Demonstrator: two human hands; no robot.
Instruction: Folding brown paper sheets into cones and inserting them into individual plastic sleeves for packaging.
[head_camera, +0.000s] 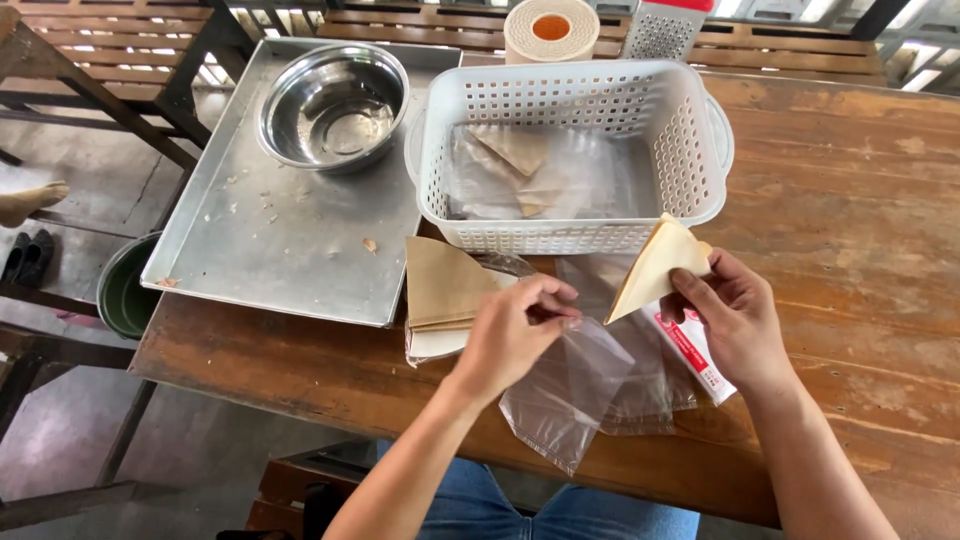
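My right hand (735, 315) holds a tan triangular wrap (655, 265) by its wide end, its tip pointing down-left. My left hand (515, 330) pinches the top edge of a clear plastic bag (565, 390) that hangs over the table's front edge. The wrap's tip is right at the bag's mouth. A stack of tan triangular wraps (440, 285) lies on a white sheet just left of my left hand. More clear bags (650, 385) lie under my right hand.
A white perforated basket (690, 130) holds bagged wraps behind my hands. A metal tray (270, 235) with a steel bowl (335, 105) sits at the left. A tape roll (550, 28) and a grater stand at the back. A green bucket (122, 290) is below the table.
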